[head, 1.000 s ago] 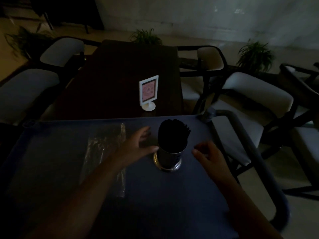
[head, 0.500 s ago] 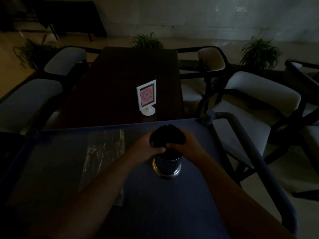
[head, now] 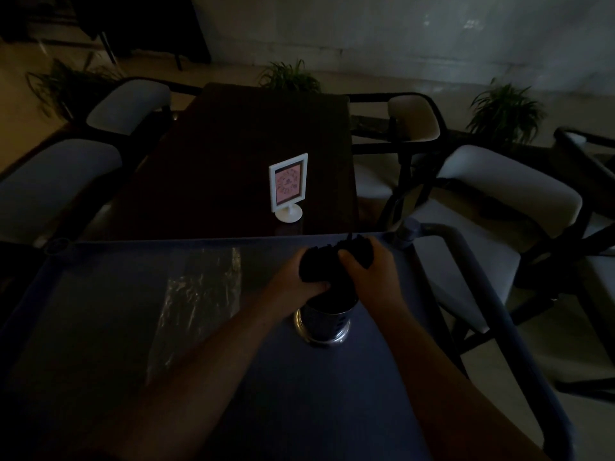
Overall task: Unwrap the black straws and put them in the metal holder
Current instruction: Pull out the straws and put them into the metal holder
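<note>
A round metal holder (head: pixel 322 324) stands on the blue cart top (head: pixel 332 394), right of its middle. A thick bundle of black straws (head: pixel 327 257) sticks up out of it, its tops fanned apart. My left hand (head: pixel 293 277) grips the bundle from the left, thumb across its front. My right hand (head: pixel 369 271) grips it from the right, fingers curled over the tops. A clear plastic wrapper (head: pixel 199 294) lies flat on the cart to the left.
The cart's grey handle (head: pixel 482 277) runs down the right side. Beyond the cart, a dark wooden table (head: pixel 249 144) carries a white framed sign (head: pixel 289 186). White-cushioned chairs (head: pixel 499 194) stand on both sides, plants farther back.
Both hands came in from the sides of the holder and closed on the straw bundle. The straw tops now spread wider and lean right.
</note>
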`<move>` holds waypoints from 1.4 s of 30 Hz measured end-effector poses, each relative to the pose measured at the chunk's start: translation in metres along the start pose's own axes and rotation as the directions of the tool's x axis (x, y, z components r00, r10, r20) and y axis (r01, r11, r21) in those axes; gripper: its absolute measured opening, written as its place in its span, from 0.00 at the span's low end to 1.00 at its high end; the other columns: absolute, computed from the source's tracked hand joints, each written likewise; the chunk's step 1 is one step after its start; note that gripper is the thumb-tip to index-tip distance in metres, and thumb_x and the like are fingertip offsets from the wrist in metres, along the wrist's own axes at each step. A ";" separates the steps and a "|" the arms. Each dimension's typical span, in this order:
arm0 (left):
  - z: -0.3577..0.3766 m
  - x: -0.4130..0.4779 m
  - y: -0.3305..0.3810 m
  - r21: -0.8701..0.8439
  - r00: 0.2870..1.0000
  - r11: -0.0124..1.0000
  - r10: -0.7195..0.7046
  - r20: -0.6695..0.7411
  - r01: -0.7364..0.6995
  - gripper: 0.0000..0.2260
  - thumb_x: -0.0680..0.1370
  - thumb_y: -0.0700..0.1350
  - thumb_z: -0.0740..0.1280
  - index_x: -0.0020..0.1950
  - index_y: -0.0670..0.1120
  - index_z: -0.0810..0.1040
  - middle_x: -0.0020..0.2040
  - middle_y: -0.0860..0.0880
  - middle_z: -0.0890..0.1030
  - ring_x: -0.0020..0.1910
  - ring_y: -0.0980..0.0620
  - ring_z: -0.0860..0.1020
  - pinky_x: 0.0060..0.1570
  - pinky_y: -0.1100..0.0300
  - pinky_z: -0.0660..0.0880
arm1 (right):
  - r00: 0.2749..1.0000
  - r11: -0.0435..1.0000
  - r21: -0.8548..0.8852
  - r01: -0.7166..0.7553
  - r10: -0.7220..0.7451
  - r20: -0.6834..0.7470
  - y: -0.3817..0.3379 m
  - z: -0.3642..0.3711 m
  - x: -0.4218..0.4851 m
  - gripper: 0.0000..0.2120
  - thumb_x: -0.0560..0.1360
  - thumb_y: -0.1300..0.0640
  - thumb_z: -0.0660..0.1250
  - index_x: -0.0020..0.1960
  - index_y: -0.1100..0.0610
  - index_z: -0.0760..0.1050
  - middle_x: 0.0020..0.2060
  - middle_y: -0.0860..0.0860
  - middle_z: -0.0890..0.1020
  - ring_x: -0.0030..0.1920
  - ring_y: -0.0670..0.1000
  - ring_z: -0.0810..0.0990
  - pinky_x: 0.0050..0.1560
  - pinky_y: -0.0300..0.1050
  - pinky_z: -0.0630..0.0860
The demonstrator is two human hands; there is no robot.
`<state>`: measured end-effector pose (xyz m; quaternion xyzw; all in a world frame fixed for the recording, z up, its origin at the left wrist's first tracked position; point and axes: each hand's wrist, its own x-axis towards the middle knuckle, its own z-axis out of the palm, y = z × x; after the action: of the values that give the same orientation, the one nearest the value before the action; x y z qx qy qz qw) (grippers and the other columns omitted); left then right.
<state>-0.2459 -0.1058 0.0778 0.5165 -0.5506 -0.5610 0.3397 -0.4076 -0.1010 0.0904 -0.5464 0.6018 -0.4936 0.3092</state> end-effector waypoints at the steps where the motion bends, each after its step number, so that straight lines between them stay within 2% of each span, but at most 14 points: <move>1: 0.000 0.000 0.000 -0.003 1.000 1.000 -0.003 -0.005 0.003 0.26 0.72 0.36 0.74 0.67 0.49 0.72 0.60 0.48 0.81 0.60 0.52 0.79 0.59 0.53 0.78 | 1.000 0.999 0.033 -0.007 0.007 -0.004 -0.003 0.000 0.002 0.09 0.73 0.60 0.70 0.42 0.46 0.75 0.38 0.46 0.83 0.39 0.37 0.81 0.37 0.29 0.75; 5: 0.000 0.001 0.001 -0.021 1.000 1.000 0.006 -0.004 -0.006 0.27 0.71 0.36 0.76 0.68 0.47 0.72 0.60 0.49 0.81 0.60 0.52 0.79 0.60 0.54 0.77 | 0.999 0.977 0.210 -0.027 0.035 -0.034 -0.018 -0.003 0.008 0.11 0.73 0.59 0.68 0.42 0.42 0.76 0.42 0.52 0.87 0.44 0.48 0.86 0.43 0.41 0.82; 8: -0.001 0.001 0.000 -0.027 1.000 1.000 -0.003 0.020 0.004 0.27 0.71 0.37 0.76 0.67 0.49 0.72 0.59 0.52 0.80 0.59 0.55 0.78 0.58 0.58 0.76 | 0.998 0.971 0.240 -0.023 0.038 -0.059 -0.028 -0.004 0.012 0.07 0.73 0.59 0.68 0.44 0.47 0.74 0.39 0.54 0.86 0.41 0.51 0.86 0.41 0.45 0.83; 11: -0.001 0.000 0.002 -0.037 0.999 0.999 -0.004 0.031 0.005 0.25 0.71 0.37 0.76 0.62 0.55 0.72 0.54 0.58 0.80 0.53 0.64 0.77 0.48 0.68 0.75 | 0.995 0.968 0.251 0.002 0.023 -0.095 -0.040 -0.007 0.014 0.06 0.73 0.60 0.67 0.45 0.49 0.73 0.37 0.53 0.85 0.39 0.50 0.86 0.40 0.42 0.82; 16: -0.008 -0.004 0.011 -0.009 0.999 1.000 0.022 0.047 -0.022 0.24 0.72 0.39 0.76 0.62 0.57 0.73 0.55 0.60 0.79 0.55 0.62 0.78 0.45 0.69 0.77 | 0.986 0.966 0.246 0.079 -0.038 -0.164 -0.073 -0.028 0.021 0.08 0.77 0.61 0.64 0.46 0.48 0.72 0.35 0.44 0.84 0.37 0.46 0.84 0.38 0.39 0.82; 20: -0.019 -0.008 0.026 -0.010 0.995 0.996 0.085 0.045 -0.084 0.27 0.71 0.41 0.76 0.68 0.52 0.72 0.64 0.52 0.78 0.63 0.55 0.76 0.57 0.61 0.76 | 0.969 0.942 0.309 0.131 -0.055 -0.243 -0.104 -0.047 0.030 0.08 0.78 0.61 0.64 0.47 0.48 0.72 0.32 0.48 0.83 0.36 0.46 0.84 0.36 0.38 0.80; 24: -0.025 -0.016 0.050 -0.062 0.991 0.991 0.123 0.046 -0.120 0.28 0.72 0.41 0.75 0.70 0.49 0.70 0.65 0.50 0.78 0.65 0.54 0.75 0.62 0.56 0.74 | 0.948 0.907 0.377 0.186 -0.064 -0.313 -0.125 -0.065 0.036 0.06 0.76 0.60 0.65 0.52 0.55 0.73 0.32 0.48 0.82 0.35 0.49 0.84 0.39 0.43 0.81; 27: -0.027 -0.029 0.071 -0.092 0.984 0.980 0.177 -0.009 -0.178 0.23 0.75 0.42 0.72 0.69 0.47 0.71 0.63 0.52 0.78 0.62 0.58 0.77 0.59 0.58 0.76 | 0.924 0.842 0.485 0.237 -0.042 -0.379 -0.135 -0.078 0.033 0.07 0.75 0.60 0.65 0.53 0.57 0.74 0.32 0.49 0.82 0.36 0.50 0.83 0.41 0.46 0.81; 30: -0.025 -0.044 0.082 -0.104 0.948 0.952 0.268 -0.172 -0.288 0.16 0.79 0.48 0.67 0.65 0.46 0.76 0.60 0.52 0.81 0.59 0.61 0.79 0.59 0.59 0.75 | 0.926 0.739 0.627 0.246 0.011 -0.377 -0.140 -0.088 0.023 0.05 0.76 0.60 0.65 0.52 0.56 0.74 0.32 0.48 0.83 0.36 0.48 0.84 0.40 0.43 0.79; 33: -0.017 -0.060 0.086 -0.173 0.920 0.923 0.292 -0.262 -0.342 0.18 0.79 0.52 0.63 0.64 0.45 0.76 0.62 0.50 0.81 0.62 0.57 0.78 0.64 0.53 0.74 | 0.927 0.643 0.724 0.249 0.059 -0.371 -0.143 -0.096 0.014 0.02 0.76 0.61 0.66 0.49 0.56 0.75 0.33 0.47 0.83 0.36 0.46 0.83 0.40 0.42 0.80; 35: -0.008 -0.068 0.084 -0.184 0.936 0.928 0.288 -0.203 -0.325 0.23 0.76 0.55 0.65 0.69 0.48 0.72 0.65 0.51 0.78 0.63 0.58 0.77 0.66 0.53 0.73 | 0.915 0.598 0.759 0.259 0.099 -0.391 -0.146 -0.097 0.011 0.02 0.76 0.63 0.65 0.49 0.59 0.73 0.33 0.48 0.82 0.35 0.47 0.82 0.40 0.43 0.79; 38: 0.009 -0.074 0.080 -0.221 0.958 0.934 0.285 -0.016 -0.282 0.35 0.69 0.55 0.70 0.74 0.50 0.64 0.68 0.54 0.75 0.66 0.62 0.74 0.65 0.62 0.72 | 0.913 0.550 0.802 0.233 0.160 -0.374 -0.147 -0.093 0.007 0.02 0.78 0.64 0.63 0.49 0.59 0.72 0.31 0.48 0.81 0.33 0.46 0.80 0.41 0.43 0.79; 40: 0.017 -0.076 0.078 -0.341 0.964 0.907 0.266 0.006 -0.248 0.32 0.72 0.48 0.73 0.73 0.51 0.65 0.63 0.55 0.80 0.62 0.62 0.77 0.57 0.68 0.76 | 0.920 0.468 0.864 0.186 0.225 -0.321 -0.145 -0.088 0.001 0.02 0.78 0.64 0.63 0.49 0.59 0.73 0.31 0.49 0.81 0.32 0.46 0.80 0.42 0.43 0.80; 42: 0.023 -0.076 0.080 -0.443 0.975 0.870 0.220 -0.042 -0.216 0.24 0.74 0.42 0.73 0.69 0.51 0.72 0.58 0.54 0.84 0.60 0.57 0.80 0.56 0.63 0.78 | 0.921 0.355 0.920 0.167 0.277 -0.274 -0.142 -0.084 -0.005 0.05 0.79 0.65 0.62 0.53 0.59 0.72 0.35 0.51 0.79 0.33 0.46 0.79 0.42 0.43 0.79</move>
<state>-0.2655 -0.0408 0.1678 0.3571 -0.4640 -0.6325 0.5070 -0.4330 -0.0624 0.2488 -0.1443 0.2806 -0.8321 0.4560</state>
